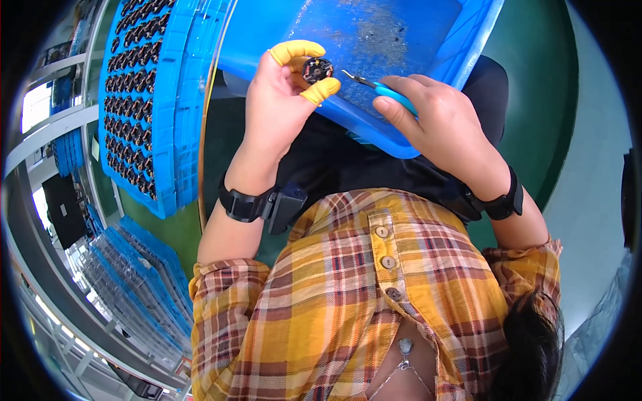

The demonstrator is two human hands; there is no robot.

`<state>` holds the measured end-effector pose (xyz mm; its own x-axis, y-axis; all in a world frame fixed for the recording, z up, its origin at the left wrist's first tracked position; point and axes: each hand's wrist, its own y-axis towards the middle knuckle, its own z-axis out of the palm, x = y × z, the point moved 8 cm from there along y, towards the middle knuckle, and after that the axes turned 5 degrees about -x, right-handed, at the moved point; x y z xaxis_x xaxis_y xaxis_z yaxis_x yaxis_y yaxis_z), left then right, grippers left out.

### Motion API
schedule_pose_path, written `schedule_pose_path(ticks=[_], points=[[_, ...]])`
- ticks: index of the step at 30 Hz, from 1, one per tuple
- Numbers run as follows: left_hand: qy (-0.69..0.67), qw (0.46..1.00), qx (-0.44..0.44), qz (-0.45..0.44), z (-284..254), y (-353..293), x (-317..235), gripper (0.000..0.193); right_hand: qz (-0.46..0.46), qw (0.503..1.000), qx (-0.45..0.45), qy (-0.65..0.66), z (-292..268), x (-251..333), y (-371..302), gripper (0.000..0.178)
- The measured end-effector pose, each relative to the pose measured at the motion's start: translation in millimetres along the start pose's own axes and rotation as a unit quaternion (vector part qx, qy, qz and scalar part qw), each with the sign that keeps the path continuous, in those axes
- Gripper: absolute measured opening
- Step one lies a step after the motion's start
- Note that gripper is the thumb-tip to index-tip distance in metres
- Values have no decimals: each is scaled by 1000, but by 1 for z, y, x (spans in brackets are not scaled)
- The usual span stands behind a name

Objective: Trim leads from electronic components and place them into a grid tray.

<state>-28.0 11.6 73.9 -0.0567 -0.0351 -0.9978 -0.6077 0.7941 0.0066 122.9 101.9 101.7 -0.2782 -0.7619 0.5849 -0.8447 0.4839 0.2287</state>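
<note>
Between the thumb and fingers of my left hand (277,100), which wear yellow finger cots, is a small round black part with copper-coloured bits, looking like a motor stator (317,70). My right hand (435,113) is closed round the light-blue handles of small cutting pliers (388,93). The pliers' metal tip points left at the stator, a short gap from it. Both hands are above the near left part of a large blue plastic bin (394,144). Small pale and dark scraps (381,40) lie scattered over its bottom.
At the left, a blue tray (160,180) holds rows of several similar black and copper parts. Stacked clear and blue trays (134,281) stand lower left, beside metal racking (53,127). A green floor (535,120) shows at the right.
</note>
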Motion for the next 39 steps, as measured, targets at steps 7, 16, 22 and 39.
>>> schedule_pose_path(ticks=[7, 16, 22, 39], points=[[-118, 988, 44, -87, 11, -3, 7, 48, 14, 1000, 7, 18, 3, 1, -2, 37], [-3, 999, 28, 34, 8, -4, 0, 53, 3, 1000, 13, 17, 4, 5, -2, 37], [-19, 996, -15, 88, 6, -7, -7, 48, -3, 1000, 10, 12, 5, 5, -1, 38], [229, 946, -36, 228, 14, -14, -32, 32, -12, 999, 4, -39, 6, 11, -1, 38]])
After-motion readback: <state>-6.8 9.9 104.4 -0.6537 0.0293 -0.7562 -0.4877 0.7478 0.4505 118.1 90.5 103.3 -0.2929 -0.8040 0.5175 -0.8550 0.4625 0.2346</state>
